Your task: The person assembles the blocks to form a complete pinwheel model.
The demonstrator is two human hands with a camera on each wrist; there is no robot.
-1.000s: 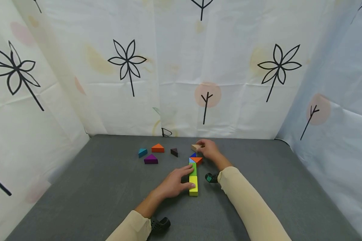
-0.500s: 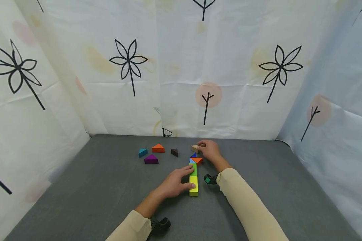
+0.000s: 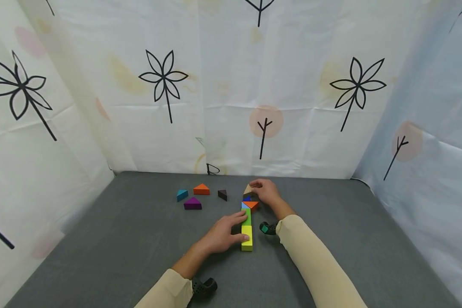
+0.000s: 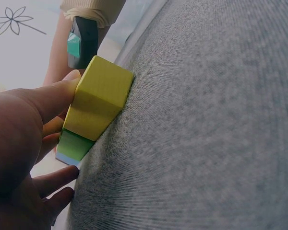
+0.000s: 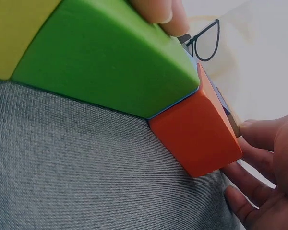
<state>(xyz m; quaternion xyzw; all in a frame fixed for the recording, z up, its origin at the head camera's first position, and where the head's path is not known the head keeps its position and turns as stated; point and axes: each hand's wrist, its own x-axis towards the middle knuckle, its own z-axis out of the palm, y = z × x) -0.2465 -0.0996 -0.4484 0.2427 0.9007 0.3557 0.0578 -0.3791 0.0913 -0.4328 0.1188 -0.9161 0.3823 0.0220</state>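
Observation:
A yellow block (image 3: 247,244) and a green block (image 3: 248,218) lie end to end in a row. My left hand (image 3: 222,234) rests on them, thumb on the yellow, fingertips on the green. At the green block's far end sit a light blue triangular block (image 3: 244,205) and an orange-red triangular block (image 5: 197,132). Just behind them is a dark blue triangular block (image 3: 247,199), partly covered. My right hand (image 3: 268,191) pinches a plain wooden triangular block (image 3: 248,191) at the row's far end; whether it touches the blue one I cannot tell.
Left of the row lie loose triangular blocks: teal (image 3: 182,195), orange (image 3: 202,190), purple (image 3: 193,204) and dark brown (image 3: 222,195). The grey tabletop (image 3: 138,239) ends at a patterned cloth backdrop (image 3: 223,85). Dark camera mounts sit at both wrists.
The wooden block has turned in my right fingers and come nearer, up close to the dark blue block. My left hand stays in place on the row.

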